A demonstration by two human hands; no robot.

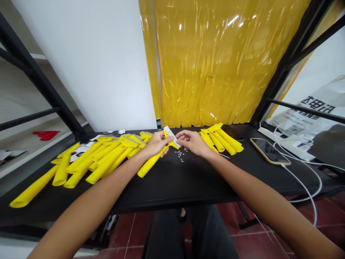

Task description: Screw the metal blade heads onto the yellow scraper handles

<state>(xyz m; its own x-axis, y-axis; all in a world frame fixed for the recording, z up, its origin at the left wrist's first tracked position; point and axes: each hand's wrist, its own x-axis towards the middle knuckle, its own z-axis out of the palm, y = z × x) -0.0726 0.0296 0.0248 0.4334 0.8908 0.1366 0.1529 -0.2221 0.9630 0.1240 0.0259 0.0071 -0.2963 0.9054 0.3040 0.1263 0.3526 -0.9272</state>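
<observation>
Head view: recorded one yellow tubular plastic handle (149, 165) with a flat silver-grey metal plate (168, 131) at its head, above a black flat tabletop (188, 187), grasped in the left hand (156, 142), seemingly angled to present the plate to the right hand (192, 141). Noted right fingers curled at the plate's edge; could not tell of anything pinched. Listed beneath: loose small metal fasteners (179, 154), probably placed for easy reach. Listed either side: left heap of yellow plastic handles (110, 154), smaller right heap (223, 140). Listed beyond: gold-cased smartphone (270, 151), white cable (299, 180), translucent yellow curtain (215, 64), red tiled floor (121, 233).
</observation>
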